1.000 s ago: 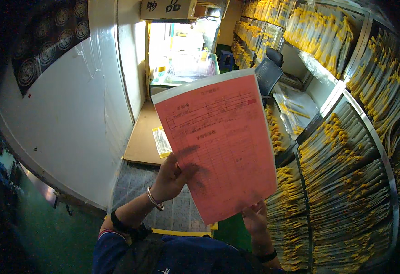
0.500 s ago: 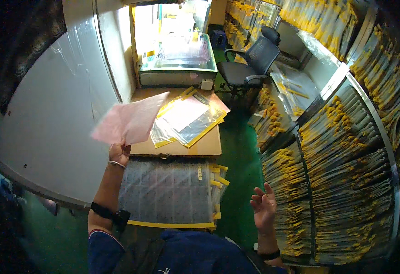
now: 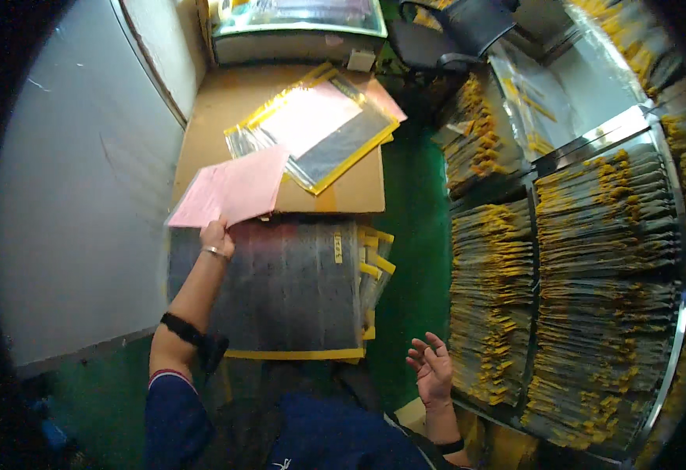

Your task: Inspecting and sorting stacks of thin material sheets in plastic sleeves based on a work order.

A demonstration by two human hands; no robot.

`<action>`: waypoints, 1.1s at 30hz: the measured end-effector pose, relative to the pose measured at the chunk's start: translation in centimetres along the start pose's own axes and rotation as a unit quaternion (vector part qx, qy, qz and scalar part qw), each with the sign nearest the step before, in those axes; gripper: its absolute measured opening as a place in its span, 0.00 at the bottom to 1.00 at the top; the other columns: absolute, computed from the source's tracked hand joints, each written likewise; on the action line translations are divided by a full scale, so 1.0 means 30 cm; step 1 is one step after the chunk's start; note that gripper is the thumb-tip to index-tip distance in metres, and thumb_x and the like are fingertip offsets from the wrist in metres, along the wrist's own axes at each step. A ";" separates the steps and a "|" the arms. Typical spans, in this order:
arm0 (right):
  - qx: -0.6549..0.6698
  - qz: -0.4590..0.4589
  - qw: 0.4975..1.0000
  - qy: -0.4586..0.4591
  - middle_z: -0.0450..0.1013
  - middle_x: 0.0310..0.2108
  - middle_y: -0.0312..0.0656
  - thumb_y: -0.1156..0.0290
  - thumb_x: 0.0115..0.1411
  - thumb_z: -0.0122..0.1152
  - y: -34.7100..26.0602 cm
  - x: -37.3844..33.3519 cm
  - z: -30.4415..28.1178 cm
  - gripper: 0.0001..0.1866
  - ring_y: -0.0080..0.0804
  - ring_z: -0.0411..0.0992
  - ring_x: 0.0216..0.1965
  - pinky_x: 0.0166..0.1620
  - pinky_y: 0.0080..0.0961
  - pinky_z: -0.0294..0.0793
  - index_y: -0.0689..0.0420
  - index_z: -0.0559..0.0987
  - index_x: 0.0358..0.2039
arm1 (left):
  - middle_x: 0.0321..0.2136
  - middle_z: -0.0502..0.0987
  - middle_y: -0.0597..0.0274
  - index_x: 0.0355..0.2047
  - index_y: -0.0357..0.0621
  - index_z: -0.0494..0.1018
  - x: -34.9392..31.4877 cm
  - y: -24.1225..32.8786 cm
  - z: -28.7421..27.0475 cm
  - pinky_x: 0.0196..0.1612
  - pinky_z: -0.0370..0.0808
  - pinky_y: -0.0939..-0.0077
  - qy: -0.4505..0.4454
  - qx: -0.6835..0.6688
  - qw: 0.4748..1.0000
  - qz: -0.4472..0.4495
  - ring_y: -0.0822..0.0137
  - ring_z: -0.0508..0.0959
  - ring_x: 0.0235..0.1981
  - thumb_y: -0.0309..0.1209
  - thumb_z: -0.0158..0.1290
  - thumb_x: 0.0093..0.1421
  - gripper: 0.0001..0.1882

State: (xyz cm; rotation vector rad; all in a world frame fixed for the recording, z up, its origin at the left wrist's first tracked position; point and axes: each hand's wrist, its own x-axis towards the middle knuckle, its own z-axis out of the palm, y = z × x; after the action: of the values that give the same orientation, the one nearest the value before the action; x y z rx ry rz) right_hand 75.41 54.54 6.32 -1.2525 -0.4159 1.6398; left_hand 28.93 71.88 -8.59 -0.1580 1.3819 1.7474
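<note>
A pink paper sheet (image 3: 237,186) is gripped along its near edge by my left hand (image 3: 217,237), which reaches out over the far edge of a dark film sheet (image 3: 280,290) with yellow tape borders. Just beyond lies a pile of clear yellow-edged sleeves (image 3: 339,145) with a white sheet (image 3: 311,117) on top, resting on a brown cardboard surface (image 3: 358,188). The corner of another pink sheet (image 3: 386,99) pokes out at the pile's right. My right hand (image 3: 432,371) hangs in the air over the green floor, fingers apart and holding nothing.
Shelves packed with yellow-edged sleeves (image 3: 601,290) line the right side. A lit glass-topped table (image 3: 304,23) stands at the far end, with a black chair (image 3: 460,35) to its right. A grey panel (image 3: 84,188) fills the left. Green floor (image 3: 413,258) runs between.
My view has tipped down, so the film sheets sit higher in the picture. My left hand has lowered the pink sheet toward the near edge of the cardboard. The right hand stays open.
</note>
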 end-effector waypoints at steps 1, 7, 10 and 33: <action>0.002 0.018 1.000 0.002 0.68 0.43 0.48 0.70 0.55 0.56 0.026 0.031 -0.027 0.24 0.34 0.71 0.39 0.42 0.29 0.74 0.58 0.61 0.51 | 0.36 0.74 0.58 0.42 0.37 0.68 0.031 -0.033 0.015 0.35 0.73 0.66 -0.041 0.071 0.996 0.025 0.62 0.75 0.34 0.31 0.47 0.59 0.13; -0.116 0.164 0.979 0.037 0.70 0.40 0.45 0.69 0.56 0.55 0.160 0.324 -0.144 0.21 0.29 0.71 0.36 0.40 0.25 0.74 0.63 0.64 0.48 | 0.32 0.71 0.54 0.39 0.34 0.62 -0.026 -0.149 0.140 0.35 0.76 0.69 -0.111 0.084 0.987 -0.086 0.62 0.75 0.36 0.40 0.50 0.58 0.20; -0.194 0.225 0.955 0.002 0.71 0.40 0.44 0.70 0.56 0.55 0.222 0.506 -0.191 0.20 0.26 0.71 0.35 0.38 0.22 0.73 0.62 0.65 0.48 | 0.27 0.71 0.57 0.45 0.36 0.58 -0.128 -0.301 -0.057 0.26 0.72 0.74 -0.179 0.242 0.945 -0.124 0.66 0.75 0.28 0.35 0.53 0.56 0.22; -0.626 -0.013 0.777 0.067 0.66 0.30 0.45 0.58 0.46 0.65 0.710 0.454 -0.208 0.22 0.37 0.66 0.38 0.41 0.31 0.67 0.61 0.70 0.34 | 0.32 0.72 0.53 0.38 0.38 0.65 -0.691 -0.761 -0.821 0.36 0.77 0.66 0.163 0.145 0.913 -0.344 0.60 0.75 0.31 0.38 0.46 0.60 0.15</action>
State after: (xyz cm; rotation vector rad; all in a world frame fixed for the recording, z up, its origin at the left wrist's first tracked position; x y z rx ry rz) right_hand 70.68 54.73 -19.29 -2.2542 -1.5855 1.1282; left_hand 47.40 39.86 -22.39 -0.7065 1.5532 0.9436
